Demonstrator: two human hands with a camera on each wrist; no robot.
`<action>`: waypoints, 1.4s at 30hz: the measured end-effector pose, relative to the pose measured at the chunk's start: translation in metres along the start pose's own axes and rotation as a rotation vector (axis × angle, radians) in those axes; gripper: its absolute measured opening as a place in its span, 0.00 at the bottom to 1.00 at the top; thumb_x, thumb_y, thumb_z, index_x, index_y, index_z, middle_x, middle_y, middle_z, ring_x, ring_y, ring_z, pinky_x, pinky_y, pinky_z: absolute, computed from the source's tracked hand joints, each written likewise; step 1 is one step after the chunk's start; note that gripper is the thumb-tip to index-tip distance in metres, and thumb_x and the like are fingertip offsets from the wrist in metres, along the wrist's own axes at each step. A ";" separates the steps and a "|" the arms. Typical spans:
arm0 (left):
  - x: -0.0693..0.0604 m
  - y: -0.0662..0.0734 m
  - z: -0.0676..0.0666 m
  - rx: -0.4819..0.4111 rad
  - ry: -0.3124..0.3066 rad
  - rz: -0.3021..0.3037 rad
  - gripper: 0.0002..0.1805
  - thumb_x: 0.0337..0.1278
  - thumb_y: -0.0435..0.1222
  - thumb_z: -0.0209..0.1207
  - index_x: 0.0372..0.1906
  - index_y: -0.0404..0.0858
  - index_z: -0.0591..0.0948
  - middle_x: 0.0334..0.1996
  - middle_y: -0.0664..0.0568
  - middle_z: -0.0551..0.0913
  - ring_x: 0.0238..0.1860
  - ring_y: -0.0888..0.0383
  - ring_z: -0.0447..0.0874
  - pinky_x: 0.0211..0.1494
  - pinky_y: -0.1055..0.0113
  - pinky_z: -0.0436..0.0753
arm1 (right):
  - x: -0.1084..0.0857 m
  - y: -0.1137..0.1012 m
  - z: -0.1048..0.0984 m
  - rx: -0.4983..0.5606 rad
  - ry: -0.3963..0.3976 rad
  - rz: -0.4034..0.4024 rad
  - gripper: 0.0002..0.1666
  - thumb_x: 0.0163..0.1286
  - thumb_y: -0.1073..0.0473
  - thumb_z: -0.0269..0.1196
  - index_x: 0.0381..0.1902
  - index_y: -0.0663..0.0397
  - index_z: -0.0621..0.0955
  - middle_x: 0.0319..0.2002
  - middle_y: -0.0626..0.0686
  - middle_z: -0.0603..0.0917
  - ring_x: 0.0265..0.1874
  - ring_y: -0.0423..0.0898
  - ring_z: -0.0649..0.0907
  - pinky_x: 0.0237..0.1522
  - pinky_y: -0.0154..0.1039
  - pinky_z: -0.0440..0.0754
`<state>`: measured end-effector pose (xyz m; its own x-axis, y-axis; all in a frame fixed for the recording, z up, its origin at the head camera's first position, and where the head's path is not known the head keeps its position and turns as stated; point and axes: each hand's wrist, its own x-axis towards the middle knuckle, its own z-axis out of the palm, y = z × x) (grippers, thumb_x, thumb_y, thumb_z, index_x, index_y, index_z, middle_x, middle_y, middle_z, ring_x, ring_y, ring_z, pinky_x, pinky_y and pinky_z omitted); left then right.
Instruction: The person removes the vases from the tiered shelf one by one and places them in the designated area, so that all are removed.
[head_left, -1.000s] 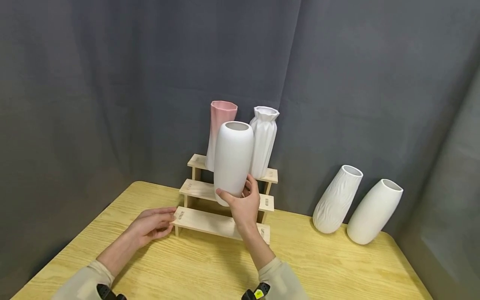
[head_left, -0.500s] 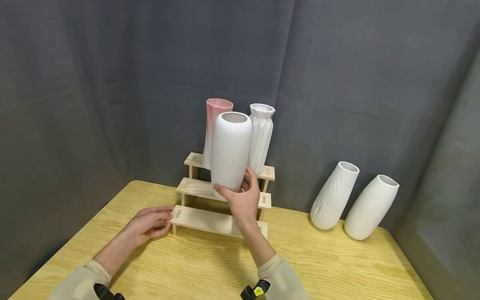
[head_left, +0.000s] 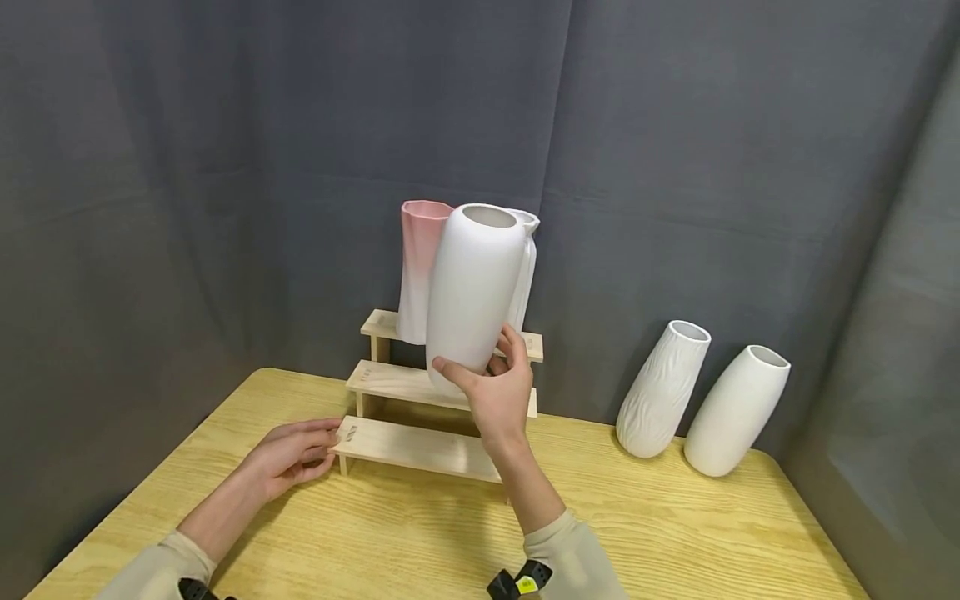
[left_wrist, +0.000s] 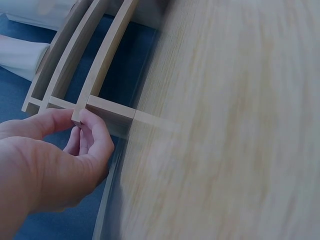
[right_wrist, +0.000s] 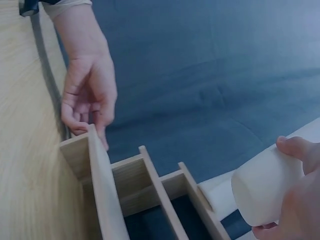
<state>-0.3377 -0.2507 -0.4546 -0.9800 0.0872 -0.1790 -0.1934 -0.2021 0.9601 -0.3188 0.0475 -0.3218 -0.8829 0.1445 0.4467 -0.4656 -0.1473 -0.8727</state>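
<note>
My right hand [head_left: 502, 404] grips a smooth white vase [head_left: 472, 292] near its base, thumb on the left side and fingers on the right. The vase leans slightly right, in front of the stepped wooden stand's upper part. In the right wrist view the vase's underside [right_wrist: 250, 200] shows, off the boards. My left hand [head_left: 288, 458] pinches the left end of the stand's lowest board [left_wrist: 107, 55] between thumb and fingers. On the top board stand a pink-to-white vase [head_left: 418, 267] and a white pleated vase [head_left: 529, 267], the latter mostly hidden behind the held vase.
A white vase with wavy relief [head_left: 663, 392] and another smooth white vase [head_left: 737, 412] stand at the right of the wooden table [head_left: 637, 533]. Grey curtain [head_left: 315, 167] hangs close behind the stand and along the right side.
My right hand has raised the smooth white vase and then shifted it right, so it covers more of the pleated vase. The left hand stays at the lowest board. The head view shifts slightly.
</note>
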 end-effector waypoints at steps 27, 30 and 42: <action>0.009 -0.007 -0.004 0.031 -0.001 -0.019 0.31 0.69 0.30 0.62 0.74 0.29 0.68 0.59 0.42 0.74 0.47 0.56 0.82 0.46 0.65 0.85 | 0.022 0.006 -0.048 -0.015 0.073 -0.036 0.53 0.45 0.58 0.86 0.68 0.37 0.73 0.61 0.47 0.77 0.57 0.47 0.81 0.51 0.50 0.84; 0.011 -0.010 -0.004 0.038 0.007 -0.031 0.31 0.68 0.30 0.63 0.73 0.29 0.69 0.59 0.41 0.75 0.47 0.56 0.82 0.47 0.64 0.85 | 0.021 0.010 -0.055 -0.047 0.095 -0.027 0.53 0.45 0.57 0.86 0.68 0.35 0.73 0.61 0.46 0.77 0.57 0.47 0.80 0.51 0.50 0.84; 0.026 -0.007 -0.015 0.062 0.012 -0.021 0.33 0.66 0.30 0.65 0.73 0.28 0.69 0.68 0.37 0.67 0.51 0.55 0.81 0.49 0.61 0.85 | 0.027 0.032 -0.077 -0.122 0.149 -0.051 0.54 0.44 0.54 0.86 0.68 0.35 0.73 0.61 0.47 0.75 0.58 0.51 0.78 0.50 0.52 0.84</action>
<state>-0.3622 -0.2618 -0.4690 -0.9764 0.0788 -0.2012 -0.2106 -0.1396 0.9675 -0.3530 0.1220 -0.3527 -0.8355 0.2929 0.4649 -0.4908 -0.0173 -0.8711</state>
